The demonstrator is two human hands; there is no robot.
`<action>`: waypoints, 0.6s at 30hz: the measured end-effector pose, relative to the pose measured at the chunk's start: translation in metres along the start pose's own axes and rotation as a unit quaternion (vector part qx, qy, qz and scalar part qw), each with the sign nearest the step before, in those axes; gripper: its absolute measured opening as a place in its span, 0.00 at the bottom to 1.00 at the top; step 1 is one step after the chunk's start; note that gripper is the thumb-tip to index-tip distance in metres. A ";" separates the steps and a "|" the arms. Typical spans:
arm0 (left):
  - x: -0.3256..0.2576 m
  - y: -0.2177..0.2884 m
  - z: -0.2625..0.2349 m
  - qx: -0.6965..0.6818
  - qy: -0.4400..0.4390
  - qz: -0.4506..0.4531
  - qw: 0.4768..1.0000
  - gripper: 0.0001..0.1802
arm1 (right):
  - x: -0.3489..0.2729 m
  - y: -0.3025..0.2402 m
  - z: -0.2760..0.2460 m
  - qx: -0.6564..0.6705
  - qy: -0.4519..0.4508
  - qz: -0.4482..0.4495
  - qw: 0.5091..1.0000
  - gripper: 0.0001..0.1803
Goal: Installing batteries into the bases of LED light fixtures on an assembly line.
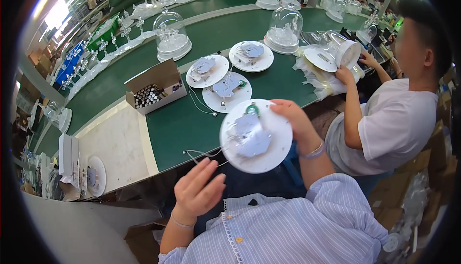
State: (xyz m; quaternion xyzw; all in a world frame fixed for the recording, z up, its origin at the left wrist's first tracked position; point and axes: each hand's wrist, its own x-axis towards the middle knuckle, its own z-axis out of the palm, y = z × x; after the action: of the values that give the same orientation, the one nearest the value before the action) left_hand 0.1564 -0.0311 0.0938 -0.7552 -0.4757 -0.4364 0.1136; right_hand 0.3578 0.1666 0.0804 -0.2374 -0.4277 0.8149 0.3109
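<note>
Green bench top (249,86) fills the frame's centre. Past its near edge, our right hand (295,120) grips a white round base (256,136) by its rim, mid-frame; our left hand (198,192) hovers open-fingered below, holding nothing.

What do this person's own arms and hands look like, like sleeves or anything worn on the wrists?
Both hands are bare, with no gloves. The left hand has a thin pale band around its wrist. The right hand has a light, slightly translucent bracelet at the wrist. The forearms are uncovered. The light blue shirt with thin white stripes has short sleeves, and small yellowish buttons run down its white-edged front.
</note>
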 end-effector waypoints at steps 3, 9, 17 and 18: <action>-0.008 -0.018 -0.001 0.016 0.057 -0.047 0.997 0.10 | 0.015 -0.005 -0.059 -0.073 0.035 0.033 0.996 0.12; -0.038 -0.034 -0.010 0.073 0.080 -0.156 0.982 0.16 | 0.058 -0.028 -0.143 -0.211 0.153 0.076 0.963 0.15; -0.107 -0.047 -0.053 0.213 0.157 -0.343 0.901 0.23 | 0.134 -0.035 -0.185 -0.627 0.225 -0.018 0.746 0.18; -0.110 -0.051 -0.060 0.261 0.161 -0.339 0.889 0.23 | 0.137 -0.040 -0.199 -0.635 0.229 -0.038 0.737 0.18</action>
State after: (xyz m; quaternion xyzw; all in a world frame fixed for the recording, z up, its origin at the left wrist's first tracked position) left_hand 0.0629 -0.1074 0.0330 -0.4105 -0.7747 -0.4240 0.2274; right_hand 0.4051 0.3906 -0.0058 -0.5430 -0.7701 0.2631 0.2073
